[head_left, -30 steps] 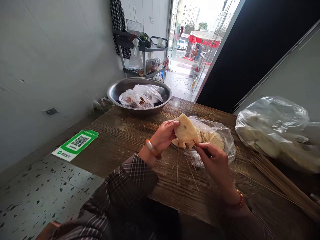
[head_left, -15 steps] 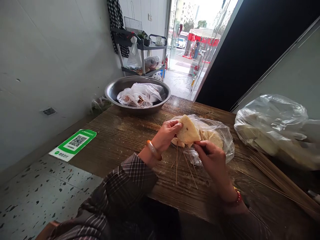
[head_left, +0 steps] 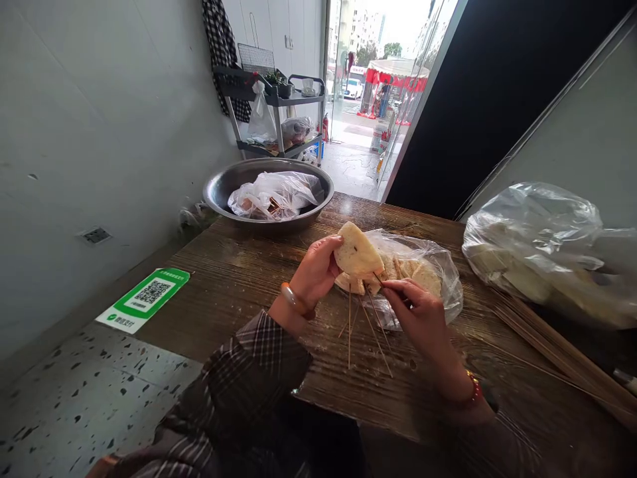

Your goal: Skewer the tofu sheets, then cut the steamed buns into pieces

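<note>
Wood of the dark table (head_left: 239, 292) ran on all sides of the two hands, its near edge passing just below the forearms and its far edge reaching toward the doorway. Grain showed between the left hand (head_left: 313, 272) and a green-and-white QR card (head_left: 144, 299), which lay by the table's left edge. A wide metal bowl (head_left: 213, 192) stood at the far left, holding a whitish plastic bag (head_left: 286, 192). To the right, room narrowed: a large clear bag (head_left: 537, 219) of pale pieces sat near the far edge, and a bundle of long sticks (head_left: 547, 345) slanted toward the near right corner, well apart from the right hand (head_left: 418, 309).

Pinched at its left side by the left thumb and fingers, a flat pale piece (head_left: 358, 252) was held up above the table, a small dark mark on its face. The right hand had closed its fingertips on a thin stick (head_left: 378, 275), which pointed up and left into the piece's lower right edge; how deep it went could not be told. Behind and beneath lay an open clear bag (head_left: 450, 285) with more pale pieces (head_left: 425, 275), and several skewers (head_left: 349, 332) stuck out toward the near edge.
</note>
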Demonstrator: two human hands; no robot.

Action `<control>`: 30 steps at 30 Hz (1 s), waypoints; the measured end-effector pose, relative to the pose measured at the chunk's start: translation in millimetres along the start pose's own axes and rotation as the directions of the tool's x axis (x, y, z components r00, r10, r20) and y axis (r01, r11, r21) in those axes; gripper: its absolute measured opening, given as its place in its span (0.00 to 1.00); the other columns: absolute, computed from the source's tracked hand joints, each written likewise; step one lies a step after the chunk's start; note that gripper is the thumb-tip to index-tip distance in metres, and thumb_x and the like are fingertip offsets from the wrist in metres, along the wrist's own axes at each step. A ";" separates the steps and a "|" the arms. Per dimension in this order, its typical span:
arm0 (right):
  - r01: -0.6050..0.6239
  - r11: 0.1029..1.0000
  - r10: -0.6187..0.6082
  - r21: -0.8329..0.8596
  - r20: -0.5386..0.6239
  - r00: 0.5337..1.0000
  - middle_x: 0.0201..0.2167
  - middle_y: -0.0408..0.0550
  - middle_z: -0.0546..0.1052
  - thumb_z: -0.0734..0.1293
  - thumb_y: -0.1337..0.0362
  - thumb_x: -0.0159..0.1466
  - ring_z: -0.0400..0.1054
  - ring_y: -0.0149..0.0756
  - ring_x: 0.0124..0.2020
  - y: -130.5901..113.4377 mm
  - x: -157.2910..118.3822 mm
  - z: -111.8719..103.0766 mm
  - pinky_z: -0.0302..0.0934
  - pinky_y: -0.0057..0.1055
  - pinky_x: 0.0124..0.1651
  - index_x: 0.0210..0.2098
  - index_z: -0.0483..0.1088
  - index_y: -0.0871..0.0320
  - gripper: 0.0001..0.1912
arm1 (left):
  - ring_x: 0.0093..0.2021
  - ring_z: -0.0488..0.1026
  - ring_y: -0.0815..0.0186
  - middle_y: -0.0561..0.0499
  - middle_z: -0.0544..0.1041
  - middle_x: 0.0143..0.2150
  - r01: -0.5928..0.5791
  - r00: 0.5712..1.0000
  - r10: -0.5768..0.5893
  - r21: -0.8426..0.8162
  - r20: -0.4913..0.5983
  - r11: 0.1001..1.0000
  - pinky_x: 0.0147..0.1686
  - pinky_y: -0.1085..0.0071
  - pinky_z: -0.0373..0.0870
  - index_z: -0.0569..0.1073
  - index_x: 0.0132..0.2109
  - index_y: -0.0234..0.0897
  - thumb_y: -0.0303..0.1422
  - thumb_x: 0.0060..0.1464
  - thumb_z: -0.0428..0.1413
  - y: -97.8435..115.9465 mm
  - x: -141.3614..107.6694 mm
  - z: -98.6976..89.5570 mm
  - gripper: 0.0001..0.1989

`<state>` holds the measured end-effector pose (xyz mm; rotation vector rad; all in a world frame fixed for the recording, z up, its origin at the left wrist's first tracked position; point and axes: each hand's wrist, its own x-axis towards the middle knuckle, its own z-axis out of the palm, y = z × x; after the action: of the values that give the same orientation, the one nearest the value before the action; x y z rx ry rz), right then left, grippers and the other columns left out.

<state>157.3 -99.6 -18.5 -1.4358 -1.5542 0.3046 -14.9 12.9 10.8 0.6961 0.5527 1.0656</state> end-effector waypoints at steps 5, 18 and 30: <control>0.014 1.000 -0.014 0.016 -0.013 1.000 0.35 0.46 0.80 0.67 0.61 0.67 0.73 0.34 0.33 2.3 -0.8 3.2 0.66 0.31 0.34 0.38 0.79 0.54 0.08 | 0.30 0.71 0.69 0.51 0.77 0.30 0.023 0.999 -0.023 -0.009 0.029 1.000 0.32 0.73 0.71 0.76 0.32 0.31 0.32 0.43 0.67 -3.0 0.3 -0.6 0.11; 0.044 0.998 -0.047 0.048 0.042 0.998 0.39 0.48 0.82 0.67 0.61 0.65 0.75 0.39 0.40 -4.6 0.7 2.3 0.68 0.36 0.41 0.40 0.79 0.52 0.08 | 0.33 0.73 0.70 0.51 0.77 0.34 -0.005 0.997 -0.001 0.070 0.081 0.998 0.34 0.74 0.71 0.75 0.36 0.32 0.33 0.46 0.66 -4.6 1.0 0.0 0.12; -0.371 0.605 0.511 0.704 0.013 0.859 0.20 0.40 0.69 0.76 0.53 0.51 0.53 0.22 0.18 1.4 12.0 -12.8 0.43 0.23 0.18 0.33 0.77 0.59 0.17 | 0.33 0.75 0.69 0.49 0.78 0.36 -0.202 0.959 0.266 0.426 -0.097 0.882 0.32 0.73 0.71 0.76 0.39 0.34 0.42 0.47 0.64 12.6 19.2 -21.3 0.17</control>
<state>169.9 -94.0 -7.4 -1.1619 -0.7426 0.9208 -30.0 39.7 4.5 1.0810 0.8584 1.2505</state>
